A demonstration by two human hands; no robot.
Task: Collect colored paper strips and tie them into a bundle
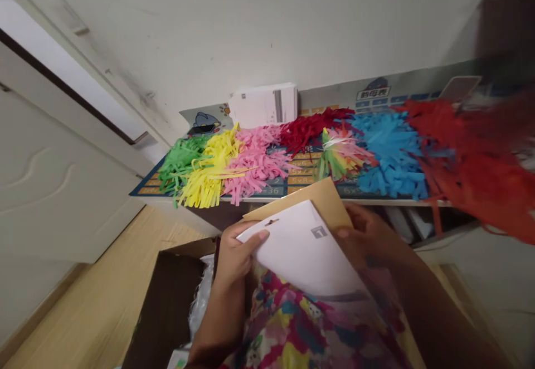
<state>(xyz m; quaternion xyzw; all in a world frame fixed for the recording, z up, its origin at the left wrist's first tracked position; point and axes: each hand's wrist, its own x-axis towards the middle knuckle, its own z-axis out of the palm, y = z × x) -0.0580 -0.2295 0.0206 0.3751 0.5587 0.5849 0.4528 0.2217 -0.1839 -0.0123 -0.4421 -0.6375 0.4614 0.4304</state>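
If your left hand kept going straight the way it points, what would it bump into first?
Probably the white sheet of paper, because the thumb of the left hand already rests on its edge. The brown envelope lies right behind the sheet, though the depth is hard to judge.

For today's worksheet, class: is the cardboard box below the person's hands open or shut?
Open: the cardboard box shows its dark inner wall and a raised flap, with crumpled clear plastic visible inside.
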